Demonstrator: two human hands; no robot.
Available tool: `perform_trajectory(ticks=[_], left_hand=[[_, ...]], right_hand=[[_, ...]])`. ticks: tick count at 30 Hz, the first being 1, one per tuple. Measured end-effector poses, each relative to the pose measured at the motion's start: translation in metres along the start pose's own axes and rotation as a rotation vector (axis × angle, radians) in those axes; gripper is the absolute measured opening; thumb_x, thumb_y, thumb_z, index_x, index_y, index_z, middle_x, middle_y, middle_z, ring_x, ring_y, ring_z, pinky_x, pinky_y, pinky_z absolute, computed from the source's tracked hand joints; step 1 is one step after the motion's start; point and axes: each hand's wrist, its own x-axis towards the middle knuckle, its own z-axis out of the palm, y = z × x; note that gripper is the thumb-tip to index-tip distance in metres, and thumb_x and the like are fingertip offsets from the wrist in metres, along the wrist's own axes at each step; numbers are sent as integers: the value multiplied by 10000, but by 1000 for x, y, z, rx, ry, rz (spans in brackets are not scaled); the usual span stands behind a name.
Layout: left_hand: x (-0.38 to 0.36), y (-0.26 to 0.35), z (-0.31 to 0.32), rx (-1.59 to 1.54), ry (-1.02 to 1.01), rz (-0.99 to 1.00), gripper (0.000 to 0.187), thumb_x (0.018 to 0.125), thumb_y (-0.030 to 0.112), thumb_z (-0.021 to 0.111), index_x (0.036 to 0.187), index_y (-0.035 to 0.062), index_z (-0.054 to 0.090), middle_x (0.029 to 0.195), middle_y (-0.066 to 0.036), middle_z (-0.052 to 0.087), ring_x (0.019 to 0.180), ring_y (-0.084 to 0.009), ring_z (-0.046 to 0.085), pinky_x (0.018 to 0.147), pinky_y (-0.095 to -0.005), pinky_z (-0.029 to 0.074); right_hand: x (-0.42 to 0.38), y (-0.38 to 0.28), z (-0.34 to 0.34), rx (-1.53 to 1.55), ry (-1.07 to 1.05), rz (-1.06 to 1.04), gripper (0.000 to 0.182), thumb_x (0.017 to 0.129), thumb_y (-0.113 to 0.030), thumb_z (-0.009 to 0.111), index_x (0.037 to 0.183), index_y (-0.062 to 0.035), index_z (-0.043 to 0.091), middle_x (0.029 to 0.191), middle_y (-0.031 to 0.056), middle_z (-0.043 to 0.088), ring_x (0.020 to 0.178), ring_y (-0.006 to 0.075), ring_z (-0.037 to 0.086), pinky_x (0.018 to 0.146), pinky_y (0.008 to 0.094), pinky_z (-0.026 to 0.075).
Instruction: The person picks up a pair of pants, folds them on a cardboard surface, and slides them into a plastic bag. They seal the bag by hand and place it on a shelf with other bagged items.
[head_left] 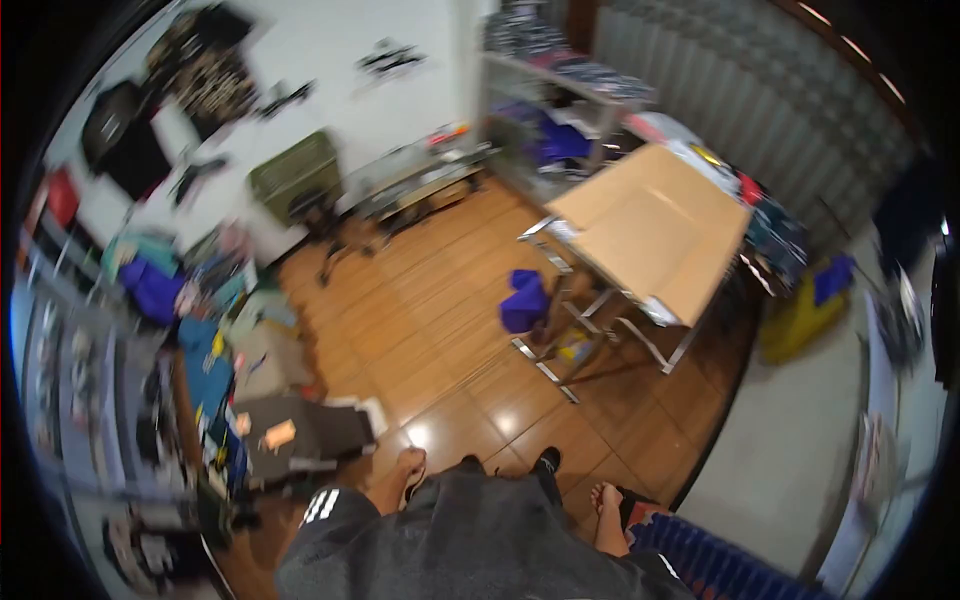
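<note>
My left hand (pixel 411 461) hangs low at my left side, above the tiled floor (pixel 450 350), with its fingers curled in. Nothing shows in it, and blur softens its outline. Close to it on the left is a dark grey-brown box-like piece (pixel 310 432) with a small orange item (pixel 281 434) on top. My right hand (pixel 606 497) is down at my right side, fingers slightly apart and holding nothing I can see. Beside it is a blue ribbed basket-like thing (pixel 730 560) with some red. Neither hand touches the folding table (pixel 650 225) ahead.
A purple cloth (pixel 524 302) hangs beside the table's metal legs. Against the wall are a green bin (pixel 297 178), an office-chair base (pixel 330 240) and a low glass shelf (pixel 410 185). Clothes heap up on the left (pixel 205 350); a yellow bag (pixel 805 320) sits at the right.
</note>
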Motion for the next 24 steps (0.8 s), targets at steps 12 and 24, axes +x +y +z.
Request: perform_trajectory(ticks=[12,24], left_hand=[[-8,-150,-79,-1032,98,77,117,953,99,567,888,176,629,749,16,617,612,-112,584,495,-296,433],[34,7,-179,-970,384,-228,50,949,157,660,996,159,643,904,15,681,755,-139,652,682,-354,523]], right_hand=[[-62,19,271,-1123,-595,-195,181,973,-156,616,850,-37,673,663,91,636,490,216,570,420,356,431],[-22,-68,568,-938,-782,91,212,974,-157,619,800,-41,659,646,88,620,471,220,541,417,358,410]])
